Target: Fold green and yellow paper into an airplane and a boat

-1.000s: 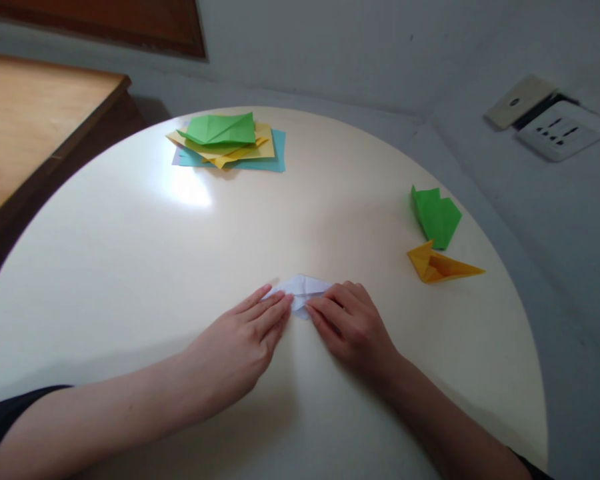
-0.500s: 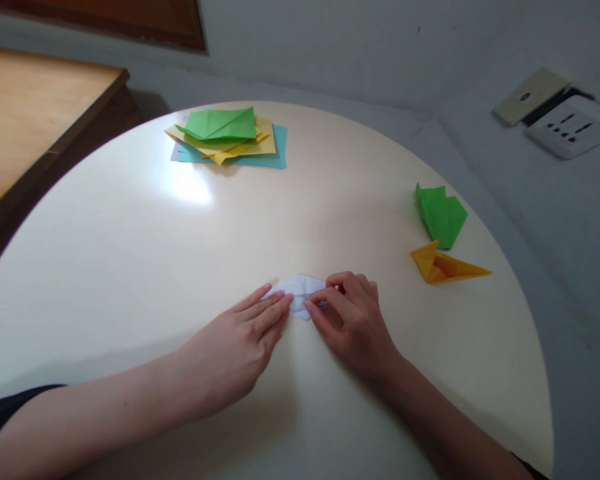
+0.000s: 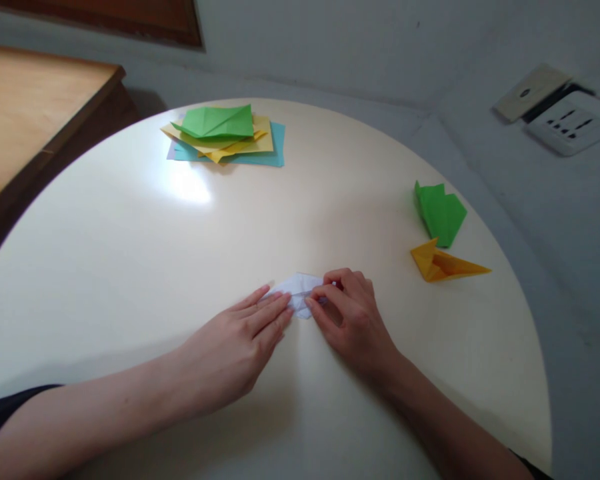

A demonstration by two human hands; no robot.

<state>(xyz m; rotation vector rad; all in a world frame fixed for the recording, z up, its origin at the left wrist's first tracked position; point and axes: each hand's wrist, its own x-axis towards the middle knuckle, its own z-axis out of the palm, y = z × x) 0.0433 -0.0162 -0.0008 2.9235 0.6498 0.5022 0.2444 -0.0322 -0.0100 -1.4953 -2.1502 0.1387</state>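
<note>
Fingers of the right hand (image 3: 353, 320) have curled up since a second ago — now pinching the white folded paper (image 3: 299, 288), likely sharpening a crease. Left hand (image 3: 240, 343) stays flat and open, pressing its other end on the table (image 3: 130, 267).

The right hand (image 3: 353, 313) has curled its fingers (image 3: 325, 293), pinching the white folded paper's (image 3: 297, 288) edge.

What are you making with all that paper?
A person is folding a small pale lilac piece of paper on a round cream table. The left hand lies flat, fingertips pressing the paper's left end down. The right hand pinches its right end between thumb and fingers. A folded green paper shape and a folded orange paper shape sit to the right. A stack of coloured paper sheets lies at the far side.
</note>
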